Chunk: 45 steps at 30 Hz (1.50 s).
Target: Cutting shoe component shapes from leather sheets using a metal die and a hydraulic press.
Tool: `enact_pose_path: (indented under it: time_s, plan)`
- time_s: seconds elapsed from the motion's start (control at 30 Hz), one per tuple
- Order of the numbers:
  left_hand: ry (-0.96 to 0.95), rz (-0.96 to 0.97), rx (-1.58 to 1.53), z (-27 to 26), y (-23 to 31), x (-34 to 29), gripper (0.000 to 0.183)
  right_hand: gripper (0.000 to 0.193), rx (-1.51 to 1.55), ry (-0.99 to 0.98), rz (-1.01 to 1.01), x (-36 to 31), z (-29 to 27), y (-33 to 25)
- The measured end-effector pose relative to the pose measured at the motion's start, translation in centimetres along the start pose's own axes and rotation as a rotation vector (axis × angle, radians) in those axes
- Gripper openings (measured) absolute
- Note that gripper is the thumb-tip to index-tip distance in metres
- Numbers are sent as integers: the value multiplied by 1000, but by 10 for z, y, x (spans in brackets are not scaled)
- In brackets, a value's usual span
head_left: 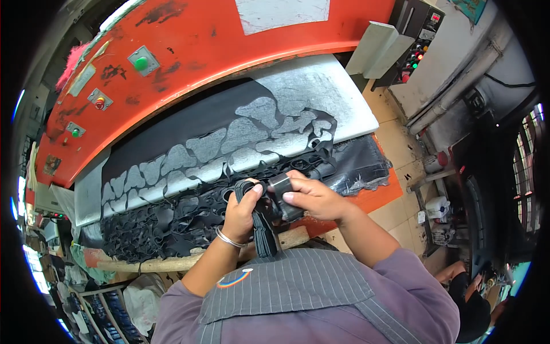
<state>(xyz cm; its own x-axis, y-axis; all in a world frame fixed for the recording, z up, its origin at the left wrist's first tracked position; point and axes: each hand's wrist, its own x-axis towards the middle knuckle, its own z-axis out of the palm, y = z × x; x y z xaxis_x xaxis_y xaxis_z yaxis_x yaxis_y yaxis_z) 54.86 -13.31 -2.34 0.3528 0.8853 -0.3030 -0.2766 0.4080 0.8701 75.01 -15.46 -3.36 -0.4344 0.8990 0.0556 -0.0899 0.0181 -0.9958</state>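
My left hand (239,217), with a pale bangle at the wrist, is closed round a bundle of long black strips (264,236) that hangs down toward my apron. Close beside it, my right hand (321,198) grips a dark grey stack of short cut pieces (280,187) between thumb and fingers. The stack's exact kind is unclear. Both hands are above the near edge of a white cutting board (329,74). On the board lies a black sheet (172,129) with many shapes cut out, leaving a thin web. Tangled black offcuts (166,226) heap up along the near side.
An orange machine (195,34) with green buttons (141,63) and a red one (99,103) arches over the board. A pale wooden bar (172,264) runs below the offcuts. At the right stand a control box (421,51) and a white jug (438,207). Another person (472,301) is at lower right.
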Motion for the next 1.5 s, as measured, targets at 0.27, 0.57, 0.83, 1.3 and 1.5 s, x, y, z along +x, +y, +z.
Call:
enact_pose_path:
  time_s: [0.27, 0.57, 0.83, 1.3, 1.5]
  plan:
    - [-131, 235, -297, -49, 1, -46, 24, 20, -1278, 226, 108, -49, -45, 15]
    - [204, 510, -835, -134, -25, -207, 18, 34, -1336, 379, 53, -29, -25, 3]
    - [852, 596, -1314, -175, -211, -390, 10, 52, -1614, 96, 55, -13, -96, 50]
    - [2354, 958, -1827, -108, -412, -715, 81, 59, -1718, -19, -313, 191, -39, 64]
    - [2134, 238, -1198, -113, -517, -663, 55, 58, -1724, 6, -227, 208, -51, 57]
